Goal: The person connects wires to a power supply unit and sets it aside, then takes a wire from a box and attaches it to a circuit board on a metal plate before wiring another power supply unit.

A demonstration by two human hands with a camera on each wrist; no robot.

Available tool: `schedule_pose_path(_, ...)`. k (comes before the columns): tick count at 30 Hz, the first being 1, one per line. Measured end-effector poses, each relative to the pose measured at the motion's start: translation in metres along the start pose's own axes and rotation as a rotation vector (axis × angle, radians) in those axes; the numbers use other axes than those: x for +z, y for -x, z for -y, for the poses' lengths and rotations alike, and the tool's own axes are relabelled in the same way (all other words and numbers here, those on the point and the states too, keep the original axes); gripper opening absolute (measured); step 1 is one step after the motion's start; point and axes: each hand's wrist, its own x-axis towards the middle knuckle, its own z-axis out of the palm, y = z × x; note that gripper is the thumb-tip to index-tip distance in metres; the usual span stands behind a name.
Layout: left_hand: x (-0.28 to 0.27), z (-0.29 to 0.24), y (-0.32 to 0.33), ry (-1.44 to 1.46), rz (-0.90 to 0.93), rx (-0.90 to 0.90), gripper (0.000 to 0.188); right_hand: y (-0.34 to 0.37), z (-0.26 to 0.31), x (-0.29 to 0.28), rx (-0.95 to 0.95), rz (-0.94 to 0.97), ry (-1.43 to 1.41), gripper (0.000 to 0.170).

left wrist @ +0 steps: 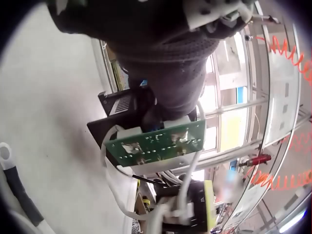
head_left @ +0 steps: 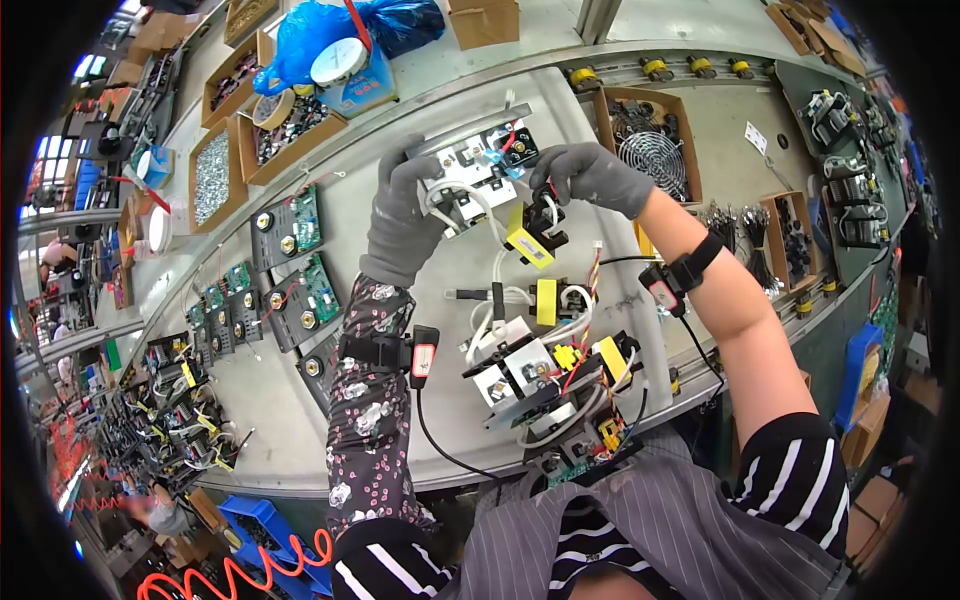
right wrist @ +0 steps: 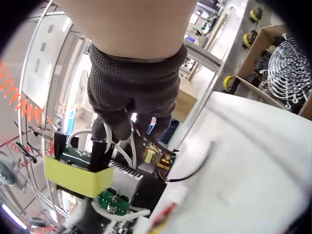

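My grey-gloved left hand [head_left: 405, 220] grips the left side of a circuit board assembly [head_left: 470, 205] with white blocks and a metal heatsink. In the left wrist view its green board [left wrist: 156, 144] faces the camera, with the fingers partly hidden behind. White cables join the assembly to a yellow-taped transformer [head_left: 530, 248], which hangs in front of it. My right hand [head_left: 600, 180], also gloved, is at the assembly's right end. Its curled fingers pinch a white cable [right wrist: 108, 134] above the transformer; the fingertips are partly hidden. A second wired assembly [head_left: 520, 365] lies nearer my body.
Black plates with green boards [head_left: 290, 230] lie on the left of the bench. A cardboard box [head_left: 690, 130] with round wire guards stands at the back right. Boxes of small parts [head_left: 218, 175] line the back left. Cable bundles [head_left: 755, 245] lie on the right.
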Motion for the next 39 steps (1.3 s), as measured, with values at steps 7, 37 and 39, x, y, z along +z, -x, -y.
schedule_pose_path(7, -0.017, 0.022, 0.009, 0.370, 0.202, -0.304, 0.054, 0.038, 0.001, 0.016, -0.166, -0.044, 0.964, 0.032)
schedule_pose_path(37, -0.031, 0.021, -0.035, 0.072, 0.261, -0.456, 0.032, -0.090, 0.089, 0.052, -0.297, -0.124, 1.259, 0.010)
schedule_pose_path(39, -0.033, 0.031, -0.027, 0.107, 0.243, -0.422, 0.032, -0.091, 0.080, 0.047, -0.266, -0.153, 1.018, 0.015)
